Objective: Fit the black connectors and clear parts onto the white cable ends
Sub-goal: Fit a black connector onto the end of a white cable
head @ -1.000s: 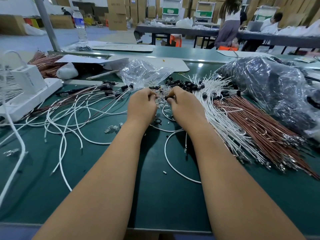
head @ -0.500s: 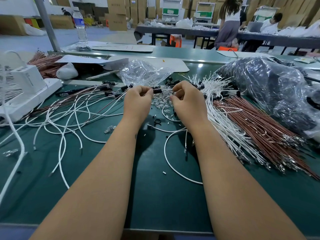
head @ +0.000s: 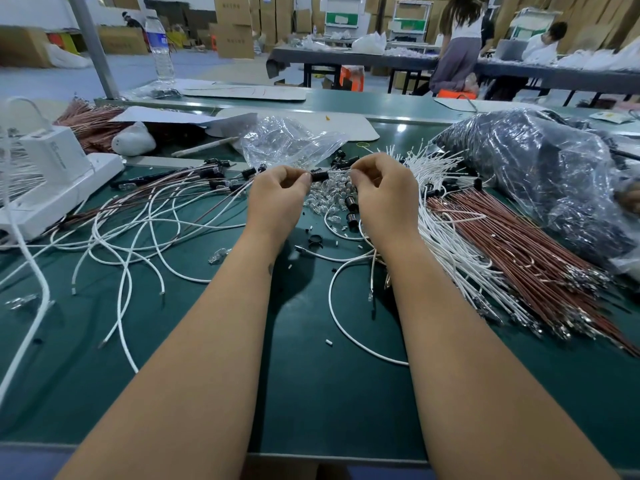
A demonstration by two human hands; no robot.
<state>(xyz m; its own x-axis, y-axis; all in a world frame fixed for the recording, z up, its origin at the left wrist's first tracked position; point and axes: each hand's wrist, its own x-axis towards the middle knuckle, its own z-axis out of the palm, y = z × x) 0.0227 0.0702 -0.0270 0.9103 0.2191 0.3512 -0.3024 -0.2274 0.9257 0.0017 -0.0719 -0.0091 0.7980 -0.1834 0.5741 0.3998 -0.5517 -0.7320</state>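
Above the heap of clear parts [head: 329, 199], the left hand [head: 277, 199] now pinches a black connector [head: 319, 176] while the right hand [head: 384, 192] pinches a white cable end [head: 341, 172], raised and drawn apart from their huddle a second ago, suggesting insertion is underway

Both hands [head: 277, 192] higher, black connector [head: 319, 176] now between fingers [head: 356, 178].

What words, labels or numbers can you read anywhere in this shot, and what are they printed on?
None reads clearly.
White device: grey side marking, blurred.
Water bottle: blue label, too small.
Cardboard boxes: faint print, illegible.
Green panel on the far rack: white label, unreadable.
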